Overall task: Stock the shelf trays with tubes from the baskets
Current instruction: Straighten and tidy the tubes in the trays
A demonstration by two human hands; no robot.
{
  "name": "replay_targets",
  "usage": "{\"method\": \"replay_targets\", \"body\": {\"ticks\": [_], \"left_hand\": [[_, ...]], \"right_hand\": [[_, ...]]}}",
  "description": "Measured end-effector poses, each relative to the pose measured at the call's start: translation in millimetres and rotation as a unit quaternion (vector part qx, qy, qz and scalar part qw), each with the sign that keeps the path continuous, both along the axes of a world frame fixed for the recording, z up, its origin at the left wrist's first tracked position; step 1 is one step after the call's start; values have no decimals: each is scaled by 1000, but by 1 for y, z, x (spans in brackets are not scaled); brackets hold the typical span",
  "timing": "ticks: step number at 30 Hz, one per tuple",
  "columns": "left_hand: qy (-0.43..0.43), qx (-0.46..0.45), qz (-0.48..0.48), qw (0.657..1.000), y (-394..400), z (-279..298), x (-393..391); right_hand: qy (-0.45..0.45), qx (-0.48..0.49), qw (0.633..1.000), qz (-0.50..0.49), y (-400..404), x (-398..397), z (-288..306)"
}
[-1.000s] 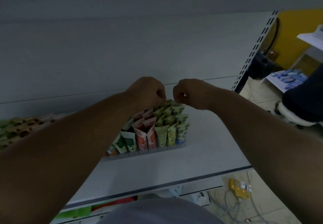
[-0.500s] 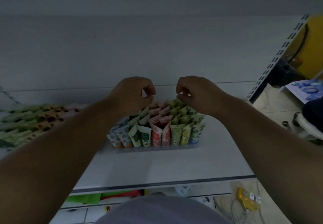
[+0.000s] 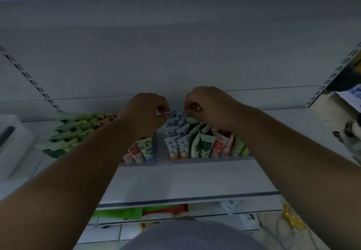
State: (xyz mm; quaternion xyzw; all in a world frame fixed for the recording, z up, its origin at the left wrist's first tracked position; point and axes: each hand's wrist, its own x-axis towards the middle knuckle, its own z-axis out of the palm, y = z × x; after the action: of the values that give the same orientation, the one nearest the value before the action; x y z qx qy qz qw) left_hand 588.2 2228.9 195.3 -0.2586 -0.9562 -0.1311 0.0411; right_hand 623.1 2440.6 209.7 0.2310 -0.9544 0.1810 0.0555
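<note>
- My left hand (image 3: 145, 113) is curled, thumb and forefinger pinching the flat crimped top of a tube at the back of the tray (image 3: 205, 159).
- My right hand (image 3: 208, 105) is curled the same way, pinching something thin at the back row; which tube it grips I cannot tell.
- The tubes (image 3: 187, 142) are soft, flattened plastic, wedge-shaped, standing cap-down in close rows: orange-printed, green, red, then pale green toward 3 o'clock.
- The tray is clear plastic with a low front lip; a second tray (image 3: 139, 163) sits just beside it at 9 o'clock, holding red and blue-printed tubes.
- Farther toward 9 o'clock lie rows of pale green tubes (image 3: 72, 132), blurred.
- The shelf (image 3: 175, 181) is smooth white metal, with a grey back panel and slotted uprights (image 3: 29, 78); another shelf edge runs overhead at 12 o'clock.
- Tiled floor shows at 5 o'clock.
</note>
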Motion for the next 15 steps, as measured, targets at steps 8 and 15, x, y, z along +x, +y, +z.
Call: {"method": "replay_targets", "body": {"ticks": [8, 15], "left_hand": [[-16, -40, -73, 996, -1, 3, -3], [-26, -58, -78, 995, 2, 6, 0]], "right_hand": [[-48, 45, 997, -36, -29, -10, -17], [-57, 49, 994, -80, -31, -5, -17]]}}
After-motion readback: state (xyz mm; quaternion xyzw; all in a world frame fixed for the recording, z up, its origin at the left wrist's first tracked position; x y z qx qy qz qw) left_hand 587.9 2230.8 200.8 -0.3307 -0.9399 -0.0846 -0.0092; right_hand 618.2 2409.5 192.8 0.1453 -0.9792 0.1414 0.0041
